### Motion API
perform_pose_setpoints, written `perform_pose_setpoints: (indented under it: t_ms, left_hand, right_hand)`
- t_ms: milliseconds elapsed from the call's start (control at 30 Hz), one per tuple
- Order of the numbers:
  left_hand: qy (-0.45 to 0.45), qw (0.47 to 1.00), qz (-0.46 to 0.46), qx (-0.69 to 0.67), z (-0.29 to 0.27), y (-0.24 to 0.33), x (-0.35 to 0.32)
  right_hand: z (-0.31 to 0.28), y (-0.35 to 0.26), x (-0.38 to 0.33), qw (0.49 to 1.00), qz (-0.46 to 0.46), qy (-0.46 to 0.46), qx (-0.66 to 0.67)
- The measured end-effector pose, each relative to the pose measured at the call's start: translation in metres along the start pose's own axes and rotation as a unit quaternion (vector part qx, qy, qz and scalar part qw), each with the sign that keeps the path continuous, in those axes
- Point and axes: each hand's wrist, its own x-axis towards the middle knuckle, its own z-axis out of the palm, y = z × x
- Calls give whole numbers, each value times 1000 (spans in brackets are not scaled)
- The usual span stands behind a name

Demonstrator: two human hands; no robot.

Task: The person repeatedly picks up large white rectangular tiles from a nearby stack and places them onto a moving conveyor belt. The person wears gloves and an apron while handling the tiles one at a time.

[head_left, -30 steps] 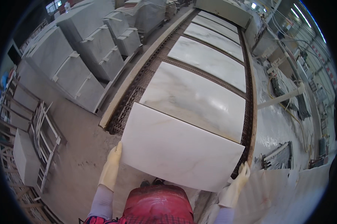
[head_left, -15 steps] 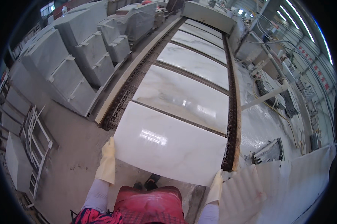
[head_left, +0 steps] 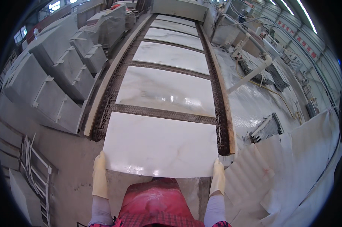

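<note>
While the belt (head_left: pixel 161 112) carries a row of polished slabs off toward the far machine, the person stands at its near end with both gloved hands on the nearest slab (head_left: pixel 161 145). The left hand (head_left: pixel 100 174) wraps the slab's near left corner and the right hand (head_left: pixel 218 177) wraps the near right corner, each closed around the edge, fingers under and thumb along the side as far as I can tell. Holding it at the two corners spreads the weight and keeps the wide white sheet level. Most of the slab lies on the mesh belt, between its two side rails; only the near edge overhangs the end, above the person's red apron (head_left: pixel 156 204). The next slab (head_left: pixel 165 90) lies just beyond it with a strip of bare mesh between, so the pieces do not knock edges. To the left, grey stone blocks (head_left: pixel 53 79) stand stacked beside the conveyor, with metal racks (head_left: pixel 31 166) nearer. To the right the floor (head_left: pixel 254 106) shines wet, a white pipe (head_left: pixel 250 73) slants across it, and crumpled plastic sheeting (head_left: pixel 299 166) lies close by.
</note>
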Motion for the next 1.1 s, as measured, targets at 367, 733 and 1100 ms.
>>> perform_pose_setpoints:
  t_ms: [367, 733, 1100]
  left_hand:
    - [10, 1000, 20, 15, -3, 4, -9]
    - [-20, 995, 44, -87, 0, 5, -8]
    - [29, 998, 11, 57, -3, 41, -29]
  right_hand:
    - [-2, -9, -13, 1000, 4, 8, -17]
    - [7, -8, -7, 1000, -9, 12, 4]
    - [24, 30, 25, 993, -19, -4, 118]
